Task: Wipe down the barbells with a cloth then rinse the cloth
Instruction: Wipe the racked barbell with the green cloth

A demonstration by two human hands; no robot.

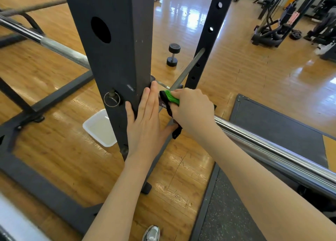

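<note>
Now the right hand (192, 108) grips the cloth (170, 98) on the bar (254, 140); left hand (145, 117) flat, steadying the post (116, 58): wrap fully, slide outward firmly.

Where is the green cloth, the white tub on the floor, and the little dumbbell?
green cloth (172, 97), head view, on the green patch above the right hand's fingers.
white tub (99, 127), head view, on its inside bottom, left of the rack post.
dumbbell (173, 54), head view, on its handle between the two black ends.

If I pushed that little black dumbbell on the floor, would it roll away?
Probably. The dumbbell has round ends and lies on smooth, shiny wooden floor, so a sideways push could roll it. It looks solid, so likely heavy for its size.
</note>
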